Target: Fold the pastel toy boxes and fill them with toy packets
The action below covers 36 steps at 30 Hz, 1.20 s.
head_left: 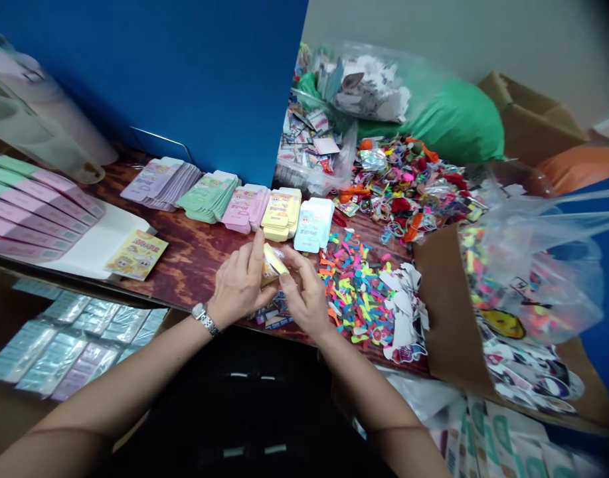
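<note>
A small yellow cardboard box (273,260) is held between both hands above the table's front part. My left hand (240,282), with a watch (205,318) at the wrist, closes round the box's left side, index finger pointing up. Fingers and thumb of my right hand (304,292) grip its right side near a raised flap. Part of the box is hidden by the fingers. Just beyond it stand stacks of flat box blanks: yellow (281,214), light blue (314,226), pink (245,208), green (209,196) and purple (157,182).
Right of my hands lie a pile of small colourful pieces (354,285) and white cut-outs (408,312). An open carton (446,305) borders them. Mixed trinkets (408,186) heap up behind. At left, a yellow packet (137,255) lies beside pink boxes (40,206); wrapped packs (60,352) sit below.
</note>
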### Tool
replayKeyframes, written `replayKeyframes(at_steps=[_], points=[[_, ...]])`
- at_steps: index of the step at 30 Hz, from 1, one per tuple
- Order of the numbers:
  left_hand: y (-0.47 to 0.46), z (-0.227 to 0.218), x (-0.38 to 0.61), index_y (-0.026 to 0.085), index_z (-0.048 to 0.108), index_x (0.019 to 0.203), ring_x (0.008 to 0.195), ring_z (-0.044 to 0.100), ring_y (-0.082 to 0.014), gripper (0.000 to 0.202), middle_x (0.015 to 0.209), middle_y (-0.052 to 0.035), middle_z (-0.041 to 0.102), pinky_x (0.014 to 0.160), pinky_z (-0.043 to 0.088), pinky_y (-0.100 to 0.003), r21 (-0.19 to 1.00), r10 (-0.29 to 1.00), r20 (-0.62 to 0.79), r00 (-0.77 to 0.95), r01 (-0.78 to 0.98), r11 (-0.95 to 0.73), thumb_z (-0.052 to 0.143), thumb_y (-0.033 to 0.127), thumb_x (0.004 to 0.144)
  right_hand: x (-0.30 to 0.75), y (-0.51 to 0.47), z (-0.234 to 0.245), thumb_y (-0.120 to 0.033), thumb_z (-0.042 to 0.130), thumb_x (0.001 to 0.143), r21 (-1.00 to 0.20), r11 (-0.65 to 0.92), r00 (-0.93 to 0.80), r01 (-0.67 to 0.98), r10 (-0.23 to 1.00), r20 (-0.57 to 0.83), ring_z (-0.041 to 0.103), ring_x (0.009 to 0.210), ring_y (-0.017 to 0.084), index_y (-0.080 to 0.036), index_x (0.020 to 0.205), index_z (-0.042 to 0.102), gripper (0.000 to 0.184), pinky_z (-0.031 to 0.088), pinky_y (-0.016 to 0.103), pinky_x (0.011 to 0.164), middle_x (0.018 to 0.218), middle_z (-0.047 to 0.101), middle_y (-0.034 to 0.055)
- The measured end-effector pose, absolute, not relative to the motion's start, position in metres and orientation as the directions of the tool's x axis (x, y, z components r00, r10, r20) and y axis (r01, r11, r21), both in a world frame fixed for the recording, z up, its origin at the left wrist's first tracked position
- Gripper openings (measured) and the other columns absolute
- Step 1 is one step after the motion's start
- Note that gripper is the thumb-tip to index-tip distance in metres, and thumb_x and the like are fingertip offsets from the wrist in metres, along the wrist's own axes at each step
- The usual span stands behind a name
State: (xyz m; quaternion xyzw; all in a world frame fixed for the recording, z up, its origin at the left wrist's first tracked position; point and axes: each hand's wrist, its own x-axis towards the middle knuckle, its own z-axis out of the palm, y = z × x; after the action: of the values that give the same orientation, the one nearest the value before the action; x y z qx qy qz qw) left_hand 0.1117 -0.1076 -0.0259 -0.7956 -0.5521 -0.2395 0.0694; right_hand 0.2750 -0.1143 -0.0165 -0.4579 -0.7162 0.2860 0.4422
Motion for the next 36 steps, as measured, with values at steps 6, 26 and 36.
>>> replayKeyframes(at_steps=[6, 26, 36], points=[[-0.111, -0.032, 0.112, 0.005, 0.001, 0.155, 0.088, 0.061, -0.0283, 0.094, 0.121, -0.0234, 0.059, 0.073, 0.048, -0.039, 0.068, 0.82, 0.481, 0.311, 0.919, -0.388, 0.052, 0.047, 0.089, 0.278, -0.112, -0.022, -0.033, 0.057, 0.095, -0.942, 0.244, -0.191, 0.232, 0.961, 0.202, 0.069, 0.109, 0.02, -0.024, 0.129, 0.063, 0.036, 0.059, 0.036, 0.095, 0.124, 0.07, 0.0056], [-0.112, -0.026, 0.121, 0.003, 0.004, 0.156, 0.086, 0.058, -0.0272, 0.081, 0.115, -0.0204, 0.06, 0.068, 0.046, -0.037, 0.065, 0.889, 0.351, 0.294, 0.94, -0.336, 0.043, 0.037, 0.093, 0.256, -0.131, -0.031, -0.016, 0.037, 0.099, -0.614, 0.556, -0.246, 0.561, 0.82, 0.517, 0.049, 0.137, 0.023, -0.017, 0.158, 0.023, 0.06, 0.046, 0.041, 0.113, 0.149, 0.049, 0.0128], [-0.097, -0.03, 0.096, 0.02, -0.013, 0.155, 0.138, 0.042, -0.0381, 0.128, 0.154, -0.0238, 0.032, 0.109, 0.041, -0.055, 0.62, 0.783, 0.559, 0.273, 0.489, -0.613, 0.078, 0.054, 0.071, 0.277, -0.088, -0.028, -0.043, 0.062, 0.089, -0.969, -0.092, -0.01, -0.231, 0.996, -0.092, 0.066, 0.113, 0.021, -0.024, 0.127, 0.057, 0.042, 0.058, 0.037, 0.092, 0.128, 0.066, 0.006]])
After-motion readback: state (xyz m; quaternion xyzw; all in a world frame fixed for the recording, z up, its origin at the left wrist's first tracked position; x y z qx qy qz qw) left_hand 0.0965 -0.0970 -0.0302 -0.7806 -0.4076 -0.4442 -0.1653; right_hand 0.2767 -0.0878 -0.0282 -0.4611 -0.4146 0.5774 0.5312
